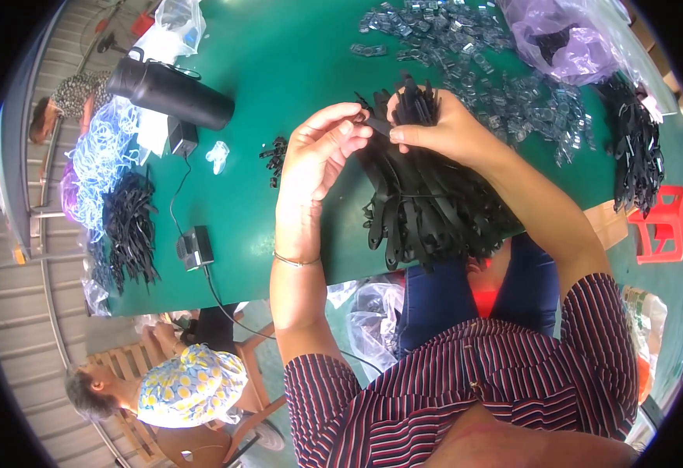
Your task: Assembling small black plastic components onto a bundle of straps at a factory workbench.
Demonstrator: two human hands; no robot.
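Observation:
My right hand (454, 132) is wrapped round the upper end of a thick bundle of black straps (431, 207), which look like flat rubbery bands. Their looped lower ends fan out over the near edge of the green table. My left hand (327, 144) pinches the end of a single black strap (378, 123) that sticks out of the bundle to the left. What exactly lies between those fingertips is too small to make out. Small black pieces (277, 161) lie on the table left of my left hand. Beyond my right hand spreads a heap of transparent plastic pieces (466, 47).
On the green table (240, 187) lie a black bottle (171, 92), black adapters with a cord (195, 248), blue-white cords (107, 156) and more black straps (129, 226). A purple bag (564, 47) is far right. A red stool (661, 226) and a seated person (189, 382) are nearby.

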